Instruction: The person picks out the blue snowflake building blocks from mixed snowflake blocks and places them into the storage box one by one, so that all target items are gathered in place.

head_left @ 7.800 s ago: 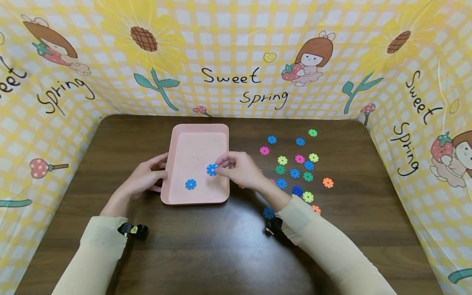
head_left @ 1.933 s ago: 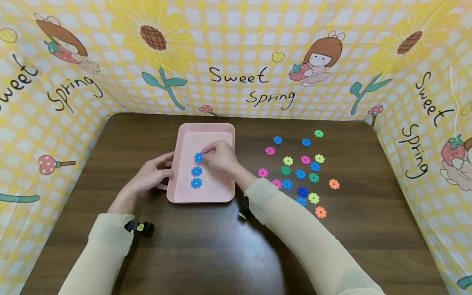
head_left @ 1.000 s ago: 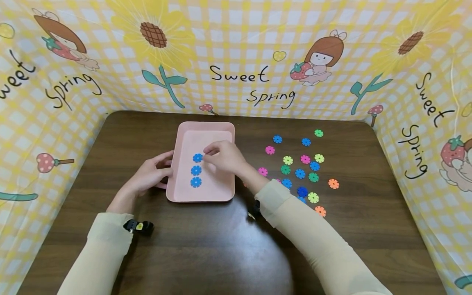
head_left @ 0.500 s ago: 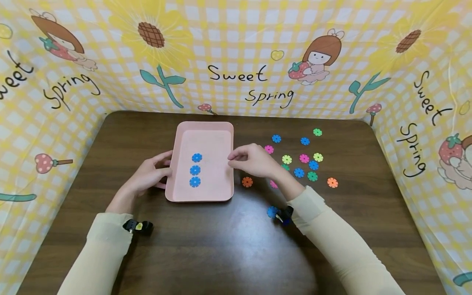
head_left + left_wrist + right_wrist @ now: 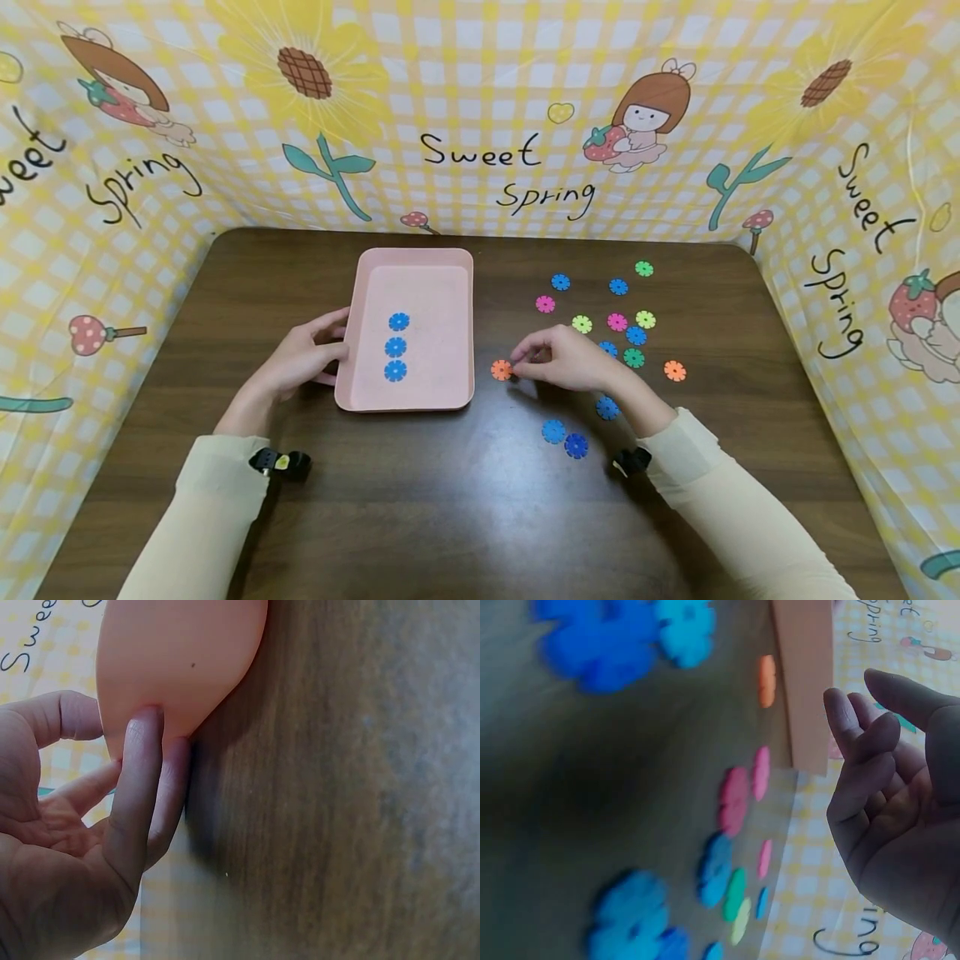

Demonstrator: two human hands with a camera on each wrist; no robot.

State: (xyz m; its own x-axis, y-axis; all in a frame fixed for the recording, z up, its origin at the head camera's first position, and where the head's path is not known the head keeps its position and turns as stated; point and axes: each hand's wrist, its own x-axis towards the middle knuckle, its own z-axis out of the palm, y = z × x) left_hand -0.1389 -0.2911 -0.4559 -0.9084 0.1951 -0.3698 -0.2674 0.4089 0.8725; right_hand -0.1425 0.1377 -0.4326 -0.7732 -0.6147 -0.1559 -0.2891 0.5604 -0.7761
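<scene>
A pink rectangular tray (image 5: 450,333) sits on the table left of centre. Inside it, three blue snowflake discs (image 5: 396,346) lie flat in a column. My left hand (image 5: 303,354) rests at the tray's left side; the left wrist view shows its fingertips (image 5: 142,735) against the outer wall. To the tray's right is my right hand (image 5: 566,358), its fingertips right at an orange snowflake disc (image 5: 501,370). A gap shows between thumb and fingers (image 5: 841,716) in the right wrist view, with nothing held there.
Several loose snowflake discs lie on the right of the brown table (image 5: 420,517), including pink (image 5: 545,304), yellow-green (image 5: 646,319), green (image 5: 633,358) and dark blue (image 5: 576,446). My right hand covers part of this group. A printed yellow checked cloth (image 5: 480,100) walls in the table.
A third blue disc has been laid in the tray beyond the other two and let go. My right hand has withdrawn rightward to the orange disc. The left hand stays at the tray.
</scene>
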